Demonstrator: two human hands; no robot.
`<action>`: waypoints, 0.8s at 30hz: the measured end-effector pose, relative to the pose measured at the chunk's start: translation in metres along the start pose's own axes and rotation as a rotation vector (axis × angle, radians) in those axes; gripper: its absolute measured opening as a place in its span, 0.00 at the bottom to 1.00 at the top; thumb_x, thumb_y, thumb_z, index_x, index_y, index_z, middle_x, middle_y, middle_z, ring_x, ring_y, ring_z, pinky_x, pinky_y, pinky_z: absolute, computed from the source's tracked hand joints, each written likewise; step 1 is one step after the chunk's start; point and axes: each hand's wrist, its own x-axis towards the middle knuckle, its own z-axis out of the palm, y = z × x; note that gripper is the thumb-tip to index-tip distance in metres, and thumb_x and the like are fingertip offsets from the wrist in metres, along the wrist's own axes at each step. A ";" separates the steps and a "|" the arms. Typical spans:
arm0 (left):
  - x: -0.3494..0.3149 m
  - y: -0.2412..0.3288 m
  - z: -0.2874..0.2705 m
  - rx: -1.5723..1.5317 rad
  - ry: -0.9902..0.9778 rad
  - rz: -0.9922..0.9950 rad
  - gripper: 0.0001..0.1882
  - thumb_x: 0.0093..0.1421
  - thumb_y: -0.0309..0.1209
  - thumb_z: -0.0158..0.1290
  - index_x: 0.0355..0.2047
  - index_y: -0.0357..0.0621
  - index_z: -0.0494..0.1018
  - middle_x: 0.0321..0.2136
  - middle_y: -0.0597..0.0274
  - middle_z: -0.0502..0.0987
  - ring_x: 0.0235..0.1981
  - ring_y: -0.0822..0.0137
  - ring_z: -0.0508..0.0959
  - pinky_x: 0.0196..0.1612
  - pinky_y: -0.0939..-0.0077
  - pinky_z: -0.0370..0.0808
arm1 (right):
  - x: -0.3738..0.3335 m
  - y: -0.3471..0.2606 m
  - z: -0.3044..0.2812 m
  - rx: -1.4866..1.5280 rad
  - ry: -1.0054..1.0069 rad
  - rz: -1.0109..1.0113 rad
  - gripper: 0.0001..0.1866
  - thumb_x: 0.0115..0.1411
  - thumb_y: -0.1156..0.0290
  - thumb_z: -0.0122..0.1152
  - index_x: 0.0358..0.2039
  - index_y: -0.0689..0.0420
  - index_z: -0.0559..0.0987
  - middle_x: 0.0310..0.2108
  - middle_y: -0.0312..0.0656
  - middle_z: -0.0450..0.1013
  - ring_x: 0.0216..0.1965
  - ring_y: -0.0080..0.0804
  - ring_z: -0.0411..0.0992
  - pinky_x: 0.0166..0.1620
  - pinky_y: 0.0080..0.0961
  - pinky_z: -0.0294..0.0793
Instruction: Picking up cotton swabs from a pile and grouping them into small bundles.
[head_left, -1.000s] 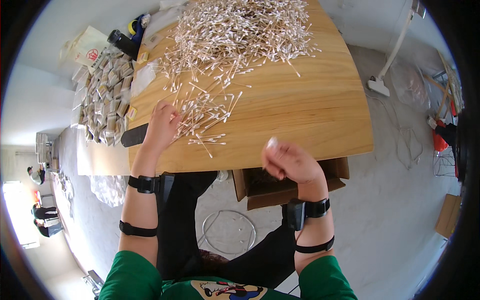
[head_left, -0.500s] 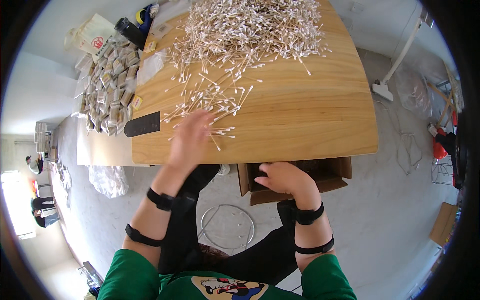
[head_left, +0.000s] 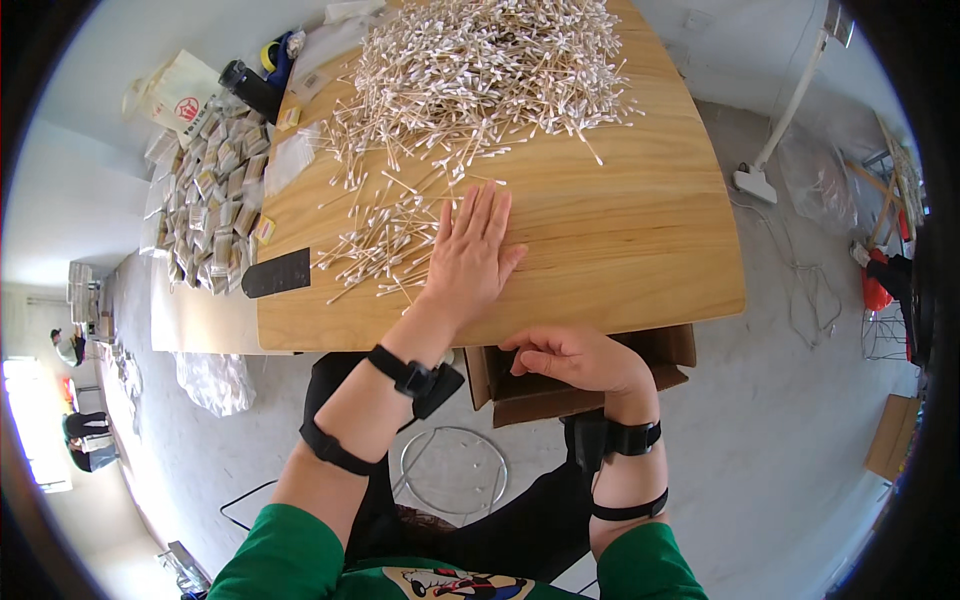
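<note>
My left hand [head_left: 470,250] lies flat on the wooden table [head_left: 620,240], fingers together and stretched away from me, thumb out to the right. Its outer edge touches a small scatter of cotton swabs [head_left: 385,235]. Beyond it rises a big heap of cotton swabs [head_left: 490,65] with white tips and pale sticks. My right hand [head_left: 580,358] hovers at the table's front edge, over an open cardboard box [head_left: 550,405] below. Its fingers are loosely bent, thumb apart, and nothing shows in them. The inside of the box is mostly hidden by the hand and tabletop.
Many small clear packs of swabs [head_left: 215,195] are piled at the left, beside a black cup [head_left: 250,88] and a white cloth bag [head_left: 178,95]. A dark flat strip [head_left: 278,273] lies near the table's left edge. A round metal stool [head_left: 455,470] stands below.
My left hand has moved right and come down flat beside the scattered swabs, which are pushed closer together. My right hand has risen slightly from the box toward the table edge.
</note>
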 end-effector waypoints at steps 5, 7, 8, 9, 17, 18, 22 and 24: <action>0.023 -0.018 0.003 0.022 0.001 -0.004 0.34 0.63 0.46 0.43 0.63 0.40 0.49 0.62 0.51 0.54 0.64 0.53 0.52 0.64 0.53 0.46 | 0.004 0.001 0.000 0.110 -0.014 0.011 0.16 0.65 0.68 0.48 0.50 0.63 0.70 0.36 0.37 0.73 0.38 0.22 0.70 0.44 0.19 0.70; 0.019 -0.020 0.002 0.093 0.001 0.031 0.34 0.62 0.49 0.42 0.61 0.39 0.54 0.60 0.51 0.58 0.63 0.55 0.55 0.65 0.54 0.45 | 0.004 0.004 -0.001 0.114 -0.011 0.019 0.16 0.65 0.68 0.48 0.50 0.63 0.70 0.36 0.36 0.73 0.39 0.22 0.70 0.44 0.19 0.70; 0.014 -0.021 0.001 0.091 -0.001 0.035 0.34 0.62 0.49 0.42 0.61 0.39 0.54 0.60 0.51 0.58 0.63 0.55 0.55 0.65 0.54 0.45 | 0.003 0.005 -0.001 0.113 -0.001 0.032 0.16 0.65 0.68 0.48 0.50 0.63 0.70 0.36 0.36 0.73 0.39 0.22 0.71 0.44 0.19 0.70; 0.006 -0.022 -0.002 0.078 -0.014 0.036 0.34 0.61 0.49 0.44 0.60 0.39 0.55 0.58 0.52 0.59 0.62 0.55 0.56 0.65 0.54 0.46 | 0.002 0.006 -0.001 0.111 0.008 0.046 0.16 0.65 0.68 0.48 0.50 0.63 0.70 0.36 0.36 0.73 0.39 0.22 0.71 0.44 0.20 0.70; -0.048 -0.070 -0.040 0.058 -0.076 0.058 0.31 0.57 0.42 0.52 0.57 0.41 0.60 0.55 0.55 0.62 0.59 0.56 0.59 0.63 0.56 0.53 | 0.003 0.005 0.001 0.097 0.031 0.016 0.16 0.65 0.69 0.47 0.51 0.63 0.69 0.37 0.38 0.73 0.39 0.24 0.73 0.44 0.20 0.71; -0.052 -0.077 -0.044 0.043 -0.090 0.087 0.30 0.56 0.41 0.53 0.56 0.41 0.62 0.54 0.55 0.63 0.58 0.56 0.60 0.63 0.57 0.55 | 0.002 0.005 0.001 0.113 0.040 0.019 0.16 0.65 0.69 0.47 0.51 0.63 0.69 0.37 0.39 0.73 0.39 0.24 0.73 0.44 0.20 0.71; -0.069 -0.111 -0.053 -0.003 -0.086 0.156 0.27 0.52 0.33 0.56 0.52 0.41 0.65 0.52 0.55 0.65 0.54 0.53 0.65 0.58 0.60 0.62 | 0.004 -0.002 0.001 0.133 0.036 0.039 0.16 0.66 0.69 0.47 0.51 0.63 0.69 0.37 0.40 0.73 0.39 0.25 0.73 0.44 0.20 0.72; -0.073 -0.129 -0.056 0.025 -0.067 0.155 0.25 0.52 0.34 0.56 0.51 0.42 0.66 0.50 0.56 0.66 0.54 0.54 0.66 0.59 0.60 0.62 | 0.005 0.000 0.001 0.099 0.030 0.036 0.16 0.66 0.69 0.47 0.51 0.63 0.69 0.37 0.41 0.73 0.40 0.25 0.73 0.43 0.19 0.72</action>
